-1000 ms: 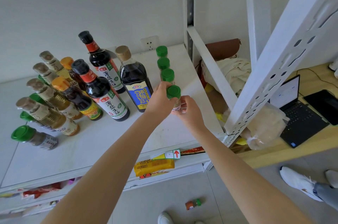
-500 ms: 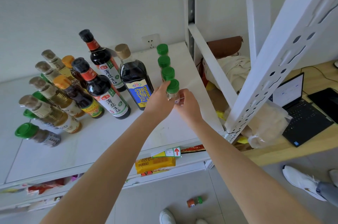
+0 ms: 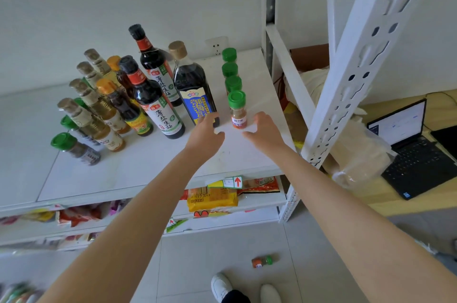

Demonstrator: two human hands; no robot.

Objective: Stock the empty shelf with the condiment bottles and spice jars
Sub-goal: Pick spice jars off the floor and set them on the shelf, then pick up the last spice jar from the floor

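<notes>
Both hands, left hand [image 3: 206, 135] and right hand [image 3: 265, 133], open beside the spice jar [image 3: 238, 111], label blurred; soy bottle [image 3: 158, 109] reads 薄盐生抽

place: likely small shop | cues: white metal shelving [image 3: 351, 85]; price tag [image 3: 226, 182]; packaged snacks [image 3: 212, 200]

Single head-mounted wide-angle view, looking forward and steeply down onto the shelf [image 3: 153, 169] at arm's reach; floor [image 3: 222, 248] visible below.
</notes>
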